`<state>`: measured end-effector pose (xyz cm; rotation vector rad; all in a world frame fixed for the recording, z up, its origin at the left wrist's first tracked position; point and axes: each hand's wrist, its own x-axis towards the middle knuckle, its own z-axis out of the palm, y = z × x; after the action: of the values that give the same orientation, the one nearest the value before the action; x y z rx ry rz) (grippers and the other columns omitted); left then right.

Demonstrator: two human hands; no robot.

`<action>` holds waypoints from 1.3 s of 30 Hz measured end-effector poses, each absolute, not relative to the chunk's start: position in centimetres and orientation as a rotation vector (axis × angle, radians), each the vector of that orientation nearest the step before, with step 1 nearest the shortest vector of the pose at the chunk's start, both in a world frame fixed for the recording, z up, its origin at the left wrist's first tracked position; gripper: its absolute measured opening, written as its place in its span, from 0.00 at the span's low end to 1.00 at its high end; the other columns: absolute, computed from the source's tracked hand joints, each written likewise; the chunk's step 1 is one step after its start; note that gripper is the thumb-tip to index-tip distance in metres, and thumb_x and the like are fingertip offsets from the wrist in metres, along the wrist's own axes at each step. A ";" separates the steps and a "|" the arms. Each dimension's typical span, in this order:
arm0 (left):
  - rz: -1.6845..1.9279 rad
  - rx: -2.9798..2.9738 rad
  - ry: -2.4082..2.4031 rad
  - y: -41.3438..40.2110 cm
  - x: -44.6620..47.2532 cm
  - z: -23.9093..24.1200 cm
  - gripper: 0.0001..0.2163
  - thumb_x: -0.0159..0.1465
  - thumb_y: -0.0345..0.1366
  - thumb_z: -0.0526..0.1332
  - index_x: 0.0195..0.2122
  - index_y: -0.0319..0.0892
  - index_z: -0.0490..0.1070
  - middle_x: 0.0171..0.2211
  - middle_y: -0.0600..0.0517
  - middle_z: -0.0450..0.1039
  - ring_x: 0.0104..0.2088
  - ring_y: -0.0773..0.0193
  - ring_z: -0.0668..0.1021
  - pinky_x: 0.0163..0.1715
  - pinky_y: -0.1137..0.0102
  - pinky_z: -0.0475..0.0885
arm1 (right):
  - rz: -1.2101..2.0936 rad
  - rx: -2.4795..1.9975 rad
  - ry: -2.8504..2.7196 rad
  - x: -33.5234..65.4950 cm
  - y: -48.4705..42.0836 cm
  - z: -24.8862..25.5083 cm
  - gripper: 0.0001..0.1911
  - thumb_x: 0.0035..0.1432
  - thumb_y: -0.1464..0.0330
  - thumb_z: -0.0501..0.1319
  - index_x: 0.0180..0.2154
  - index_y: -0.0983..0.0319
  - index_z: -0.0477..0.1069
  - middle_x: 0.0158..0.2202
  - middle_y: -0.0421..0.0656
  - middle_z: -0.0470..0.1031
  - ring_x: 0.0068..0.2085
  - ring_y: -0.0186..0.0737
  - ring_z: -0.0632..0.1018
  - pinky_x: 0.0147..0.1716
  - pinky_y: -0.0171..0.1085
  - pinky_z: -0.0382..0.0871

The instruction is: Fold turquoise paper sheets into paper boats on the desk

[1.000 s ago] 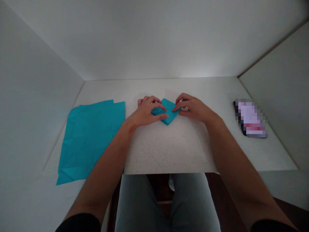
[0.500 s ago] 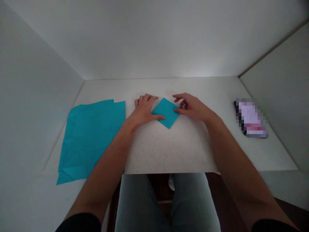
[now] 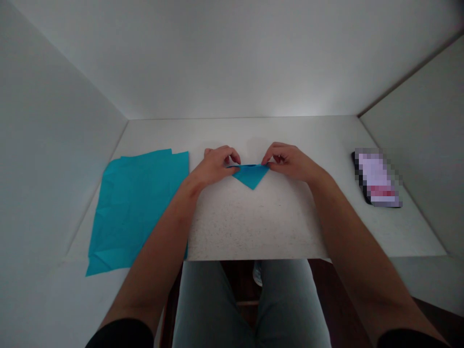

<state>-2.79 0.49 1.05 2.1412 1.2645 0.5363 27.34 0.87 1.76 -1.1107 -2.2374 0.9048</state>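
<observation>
A small piece of blue paper (image 3: 253,177) shows as a triangle with its tip toward me, its far edge bent along a line between my hands. My left hand (image 3: 218,164) pinches the paper's left corner between thumb and fingers. At the right corner, the thumb and fingertips of my right hand (image 3: 287,162) are closed on the paper too. Whatever lies behind the bent edge is hidden from view.
Larger blue paper sheets (image 3: 136,208) lie on the left of the white tabletop (image 3: 253,227), partly under my left forearm. A phone (image 3: 377,179) with a blurred-out screen rests at the right. White walls enclose the table at the back and sides.
The small paper has gone from a flat diamond to a triangle, its far half bent out of sight. Both hands have closed from spread fingers to pinching its corners.
</observation>
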 end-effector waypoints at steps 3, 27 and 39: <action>0.552 2.152 1.192 0.5 -2.9 0.9 0.08 0.62 0.32 0.68 0.42 0.49 0.83 0.41 0.52 0.81 0.39 0.59 0.78 0.51 0.57 0.72 | 0.886 -1.073 -2.283 27.4 0.8 1.8 0.11 0.58 0.67 0.66 0.40 0.55 0.86 0.43 0.45 0.77 0.36 0.41 0.76 0.36 0.41 0.69; 0.405 2.232 1.266 0.8 -3.8 1.8 0.09 0.62 0.49 0.77 0.34 0.52 0.87 0.42 0.51 0.82 0.47 0.52 0.81 0.65 0.45 0.57 | 0.937 -1.113 -2.426 27.5 0.8 1.2 0.18 0.67 0.49 0.68 0.50 0.49 0.89 0.37 0.43 0.78 0.34 0.41 0.77 0.38 0.41 0.68; 0.342 2.184 1.357 1.2 -6.0 2.6 0.09 0.61 0.49 0.77 0.34 0.51 0.88 0.41 0.51 0.81 0.44 0.54 0.80 0.62 0.49 0.61 | 0.760 -1.408 -2.241 28.3 1.5 0.7 0.13 0.66 0.54 0.68 0.39 0.57 0.82 0.34 0.43 0.78 0.33 0.42 0.74 0.37 0.42 0.66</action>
<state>-5.99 1.16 2.57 2.1835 1.3568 0.3420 28.31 1.52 0.65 -1.4079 -2.2406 0.7599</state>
